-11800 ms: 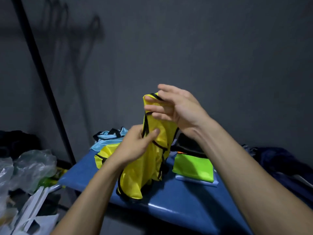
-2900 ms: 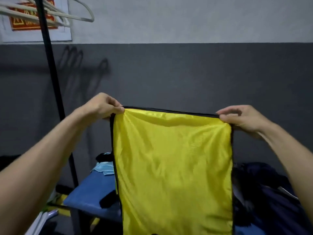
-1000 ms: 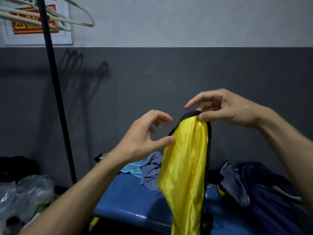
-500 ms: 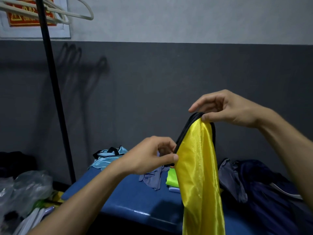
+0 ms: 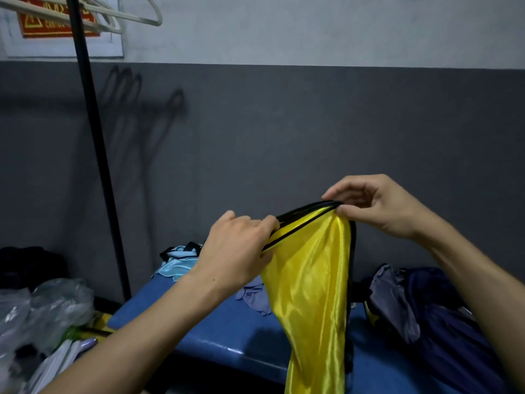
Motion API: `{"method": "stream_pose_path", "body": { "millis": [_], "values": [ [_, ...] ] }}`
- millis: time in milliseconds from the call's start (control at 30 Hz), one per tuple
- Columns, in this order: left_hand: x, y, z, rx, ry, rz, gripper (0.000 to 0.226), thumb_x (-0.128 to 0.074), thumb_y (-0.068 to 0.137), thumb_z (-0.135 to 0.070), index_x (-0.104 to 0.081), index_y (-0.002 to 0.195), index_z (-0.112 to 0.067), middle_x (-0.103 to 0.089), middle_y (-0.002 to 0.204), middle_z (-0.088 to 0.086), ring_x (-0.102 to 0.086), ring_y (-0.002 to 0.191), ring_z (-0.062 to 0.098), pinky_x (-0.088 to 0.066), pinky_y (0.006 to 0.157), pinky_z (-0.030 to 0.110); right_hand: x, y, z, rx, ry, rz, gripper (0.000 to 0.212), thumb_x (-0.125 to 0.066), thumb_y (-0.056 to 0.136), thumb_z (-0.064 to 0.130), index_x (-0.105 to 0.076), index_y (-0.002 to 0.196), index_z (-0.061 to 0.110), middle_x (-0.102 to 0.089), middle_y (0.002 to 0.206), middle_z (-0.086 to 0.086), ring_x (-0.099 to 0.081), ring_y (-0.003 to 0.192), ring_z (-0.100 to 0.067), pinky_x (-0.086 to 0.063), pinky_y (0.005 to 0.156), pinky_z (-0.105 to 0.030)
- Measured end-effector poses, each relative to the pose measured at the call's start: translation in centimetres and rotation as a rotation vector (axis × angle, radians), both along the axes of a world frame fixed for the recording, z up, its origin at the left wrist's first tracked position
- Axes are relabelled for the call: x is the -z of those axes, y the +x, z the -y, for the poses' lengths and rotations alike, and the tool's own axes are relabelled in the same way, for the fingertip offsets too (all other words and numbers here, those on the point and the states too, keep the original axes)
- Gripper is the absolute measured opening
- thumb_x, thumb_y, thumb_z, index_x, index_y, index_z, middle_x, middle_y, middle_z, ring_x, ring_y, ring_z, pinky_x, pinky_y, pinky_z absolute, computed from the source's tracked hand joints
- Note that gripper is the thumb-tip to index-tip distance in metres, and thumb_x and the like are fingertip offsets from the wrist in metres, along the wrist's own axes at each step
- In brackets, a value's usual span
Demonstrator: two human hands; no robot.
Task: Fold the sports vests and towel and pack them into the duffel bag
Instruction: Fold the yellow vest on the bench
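A shiny yellow sports vest [image 5: 312,282] with black trim hangs folded lengthwise in the air above the blue table [image 5: 216,328]. My right hand [image 5: 377,206] pinches its top corner at the black edge. My left hand [image 5: 241,245] grips the doubled black-trimmed edge lower and to the left, so that edge runs taut between both hands. A light blue vest [image 5: 177,264] with black straps lies at the table's back left. A grey-purple cloth [image 5: 255,297] lies behind the yellow vest. The dark navy duffel bag [image 5: 443,317] sits at the right.
A black pole [image 5: 96,155] of a clothes rack stands at left, with pale hangers [image 5: 113,12] on top. Crumpled plastic bags [image 5: 42,311] and papers lie at lower left beside the table. A grey wall stands close behind.
My left hand has closed on the vest's black-trimmed edge and pulled it out to the left, stretching it taut. My right hand has kept its pinch on the top corner.
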State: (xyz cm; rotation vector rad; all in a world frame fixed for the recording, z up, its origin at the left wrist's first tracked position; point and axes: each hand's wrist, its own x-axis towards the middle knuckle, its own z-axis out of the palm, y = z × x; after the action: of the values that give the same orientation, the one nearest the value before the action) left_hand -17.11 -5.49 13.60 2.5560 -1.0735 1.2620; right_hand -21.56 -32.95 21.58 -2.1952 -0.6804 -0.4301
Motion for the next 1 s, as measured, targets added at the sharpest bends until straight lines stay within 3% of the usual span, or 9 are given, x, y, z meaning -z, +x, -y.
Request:
{"method": "stream_pose_path", "body": {
  "millis": [100,267,533,767,900,1000],
  "values": [
    [0.5,0.5,0.2,-0.085,0.033,0.073,0.035,-0.084,0.07,-0.046,-0.064,0.093,-0.027,-0.065,0.065,-0.01,-0.057,0.062,0.019,-0.024,0.063,0.032,0.8,0.0,-0.4,0.039,-0.041,0.093,0.026,-0.068,0.09,-0.009,-0.073,0.108,0.009,-0.077,0.103,-0.005,-0.074,0.097,-0.021,-0.057,0.09,-0.034],
    [0.8,1.0,0.2,-0.038,-0.093,0.101,0.042,-0.091,0.063,-0.041,-0.064,0.091,-0.024,-0.058,0.06,-0.009,-0.055,0.057,0.019,-0.031,0.059,0.029,1.3,-0.2,-0.4,0.066,-0.052,0.145,0.028,-0.069,0.09,-0.007,-0.074,0.108,0.013,-0.076,0.102,-0.001,-0.073,0.095,-0.018,-0.057,0.091,-0.038],
    [1.7,2.2,-0.1,-0.049,-0.052,0.132,0.029,-0.086,0.072,-0.048,-0.069,0.079,-0.025,-0.057,0.066,-0.009,-0.051,0.066,0.02,-0.03,0.062,0.031,1.3,-0.2,-0.1,0.07,-0.066,0.166,0.027,-0.07,0.089,-0.007,-0.075,0.107,0.014,-0.076,0.101,0.003,-0.073,0.095,-0.016,-0.058,0.09,-0.039],
    [1.3,3.0,0.2,-0.05,0.049,0.102,0.025,-0.084,0.078,-0.043,-0.068,0.071,-0.025,-0.048,0.065,-0.007,-0.048,0.066,0.021,-0.029,0.061,0.032,1.6,0.1,0.3,0.072,-0.067,0.166,0.028,-0.07,0.089,-0.007,-0.075,0.106,0.015,-0.076,0.103,0.002,-0.073,0.095,-0.014,-0.058,0.089,-0.035],
    [0.0,3.5,-0.4,0.026,-0.008,-0.022,0.036,-0.082,0.076,-0.054,-0.058,0.071,-0.028,-0.054,0.07,-0.011,-0.052,0.071,0.02,-0.028,0.061,0.029,2.2,0.3,1.2,0.059,-0.034,0.101,0.029,-0.069,0.09,-0.006,-0.073,0.11,0.014,-0.076,0.106,0.004,-0.073,0.1,-0.015,-0.058,0.093,-0.033],
    [-1.2,3.8,-0.7,0.054,-0.085,-0.246,0.052,-0.081,0.074,-0.059,-0.041,0.068,-0.027,-0.049,0.071,-0.011,-0.044,0.074,0.014,-0.028,0.057,0.029,3.0,0.4,1.7,0.044,0.02,0.039,0.028,-0.069,0.091,-0.007,-0.072,0.112,0.012,-0.076,0.107,-0.002,-0.073,0.101,-0.021,-0.057,0.093,-0.036]
  ]
}}
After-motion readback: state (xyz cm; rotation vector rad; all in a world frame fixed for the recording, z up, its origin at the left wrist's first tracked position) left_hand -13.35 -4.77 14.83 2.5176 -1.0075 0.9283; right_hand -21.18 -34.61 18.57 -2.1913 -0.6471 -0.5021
